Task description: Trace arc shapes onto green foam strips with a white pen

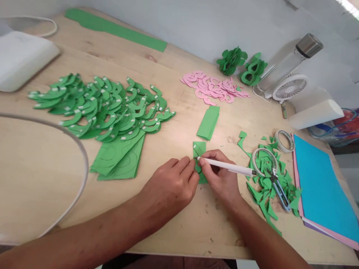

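A white pen [230, 165] is pinched in my right hand [221, 179], its tip meeting a small green paper rectangle [199, 146] on the table. Dark curved lines are drawn on that paper. My left hand [175, 179] is closed, fingertips together, pressing on the paper's left edge; whatever lies under those fingers is hidden. Just beyond the hands rests a folded green paper strip [208, 123]. Left of them spreads a big heap of curved green cut-outs [109, 108] with small white tabs, overlapping green sheets [120, 160] marked with drawn curves.
Green scraps [263, 186] lie at right with tape rolls [284, 141] and blue-handled snips [280, 192]. Beside them is stacked coloured paper [322, 186]. Pink cut-outs [213, 87], a bottle [286, 63] and a small fan [291, 87] stand behind. A white cable [82, 157] loops at left.
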A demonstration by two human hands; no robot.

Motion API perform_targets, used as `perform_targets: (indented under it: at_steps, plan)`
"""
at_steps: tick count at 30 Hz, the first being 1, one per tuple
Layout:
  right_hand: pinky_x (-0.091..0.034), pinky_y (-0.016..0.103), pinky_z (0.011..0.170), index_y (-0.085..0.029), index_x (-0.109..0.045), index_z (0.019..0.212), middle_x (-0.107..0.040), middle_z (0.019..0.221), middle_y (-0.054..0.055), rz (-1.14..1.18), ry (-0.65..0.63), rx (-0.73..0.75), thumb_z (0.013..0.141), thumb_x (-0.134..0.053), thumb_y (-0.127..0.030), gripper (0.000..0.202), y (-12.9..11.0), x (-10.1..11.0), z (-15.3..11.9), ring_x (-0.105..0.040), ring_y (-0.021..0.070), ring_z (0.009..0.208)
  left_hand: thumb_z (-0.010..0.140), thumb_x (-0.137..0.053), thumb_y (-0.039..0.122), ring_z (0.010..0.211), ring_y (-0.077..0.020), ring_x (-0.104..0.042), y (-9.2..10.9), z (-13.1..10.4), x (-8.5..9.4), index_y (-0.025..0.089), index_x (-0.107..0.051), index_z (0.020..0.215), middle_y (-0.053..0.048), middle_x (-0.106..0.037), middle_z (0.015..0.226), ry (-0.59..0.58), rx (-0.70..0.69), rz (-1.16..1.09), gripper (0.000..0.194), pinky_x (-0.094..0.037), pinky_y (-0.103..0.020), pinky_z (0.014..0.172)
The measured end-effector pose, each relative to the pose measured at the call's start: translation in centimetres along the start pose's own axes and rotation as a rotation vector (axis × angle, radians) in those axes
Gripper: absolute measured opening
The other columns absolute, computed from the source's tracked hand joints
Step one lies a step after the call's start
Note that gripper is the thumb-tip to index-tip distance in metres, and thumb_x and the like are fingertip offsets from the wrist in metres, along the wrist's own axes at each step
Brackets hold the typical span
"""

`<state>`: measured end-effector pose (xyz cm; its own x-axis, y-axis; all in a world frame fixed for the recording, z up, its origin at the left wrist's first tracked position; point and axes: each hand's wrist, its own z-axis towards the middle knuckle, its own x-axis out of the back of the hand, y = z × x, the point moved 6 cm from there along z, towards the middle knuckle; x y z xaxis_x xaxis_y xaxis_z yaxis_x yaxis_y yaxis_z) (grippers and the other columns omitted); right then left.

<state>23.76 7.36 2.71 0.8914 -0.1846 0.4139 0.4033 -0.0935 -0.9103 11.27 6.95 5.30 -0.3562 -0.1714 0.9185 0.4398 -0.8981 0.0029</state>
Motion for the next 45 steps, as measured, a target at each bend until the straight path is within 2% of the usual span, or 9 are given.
perform_targets:
  at_steps: [9, 18, 24, 30, 45]
  plan:
    - [-0.040, 0.021, 0.049, -0.021, -0.059, 0.083, -0.060, 0.065, -0.004, -0.033, -0.028, 0.021, 0.087, -0.059, -0.026, 0.006, -0.05, -0.19, -0.12, -0.050, 0.0090, 0.052, 0.088, -0.047, 0.003, 0.086, -0.0262, -0.066, -0.01, 0.03, 0.11, 0.007, -0.066, 0.089, -0.016, -0.072, 0.090, 0.015, 0.006, 0.006, 0.019, -0.054, -0.036, 0.066]
    - [-0.038, 0.021, 0.049, -0.022, -0.058, 0.083, -0.060, 0.065, -0.004, -0.054, -0.034, 0.040, 0.087, -0.058, -0.025, 0.005, -0.30, -0.22, -0.11, -0.051, 0.0092, 0.053, 0.089, -0.045, 0.003, 0.085, -0.0248, -0.065, -0.10, 0.03, -0.03, 0.009, -0.065, 0.089, -0.014, -0.071, 0.089, -0.034, 0.010, 0.005, 0.021, -0.053, -0.035, 0.067]
    - [-0.043, 0.023, 0.053, -0.022, -0.058, 0.083, -0.062, 0.067, -0.003, -0.059, -0.029, 0.019, 0.087, -0.058, -0.026, 0.005, -0.22, -0.27, -0.14, -0.053, 0.0109, 0.056, 0.089, -0.044, 0.003, 0.086, -0.0257, -0.064, -0.11, -0.07, -0.13, 0.009, -0.065, 0.088, -0.014, -0.070, 0.090, -0.048, 0.015, -0.022, 0.023, -0.052, -0.036, 0.066]
    - [-0.037, 0.021, 0.047, -0.022, -0.058, 0.081, -0.058, 0.063, -0.005, -0.010, -0.008, 0.004, 0.086, -0.059, -0.025, 0.006, -0.36, -0.10, -0.08, -0.048, 0.0092, 0.051, 0.089, -0.046, 0.002, 0.086, -0.0259, -0.064, -0.17, -0.15, -0.22, 0.009, -0.064, 0.088, -0.014, -0.070, 0.089, -0.055, 0.019, -0.032, 0.019, -0.051, -0.036, 0.066]
    - [-0.039, 0.022, 0.050, -0.022, -0.057, 0.081, -0.059, 0.064, -0.004, -0.066, -0.015, 0.035, 0.087, -0.058, -0.026, 0.007, -0.48, -0.19, -0.11, -0.051, 0.0101, 0.053, 0.090, -0.044, 0.003, 0.087, -0.0263, -0.065, -0.12, -0.10, -0.17, 0.009, -0.065, 0.088, -0.014, -0.070, 0.089, -0.044, 0.016, -0.037, 0.022, -0.053, -0.037, 0.066]
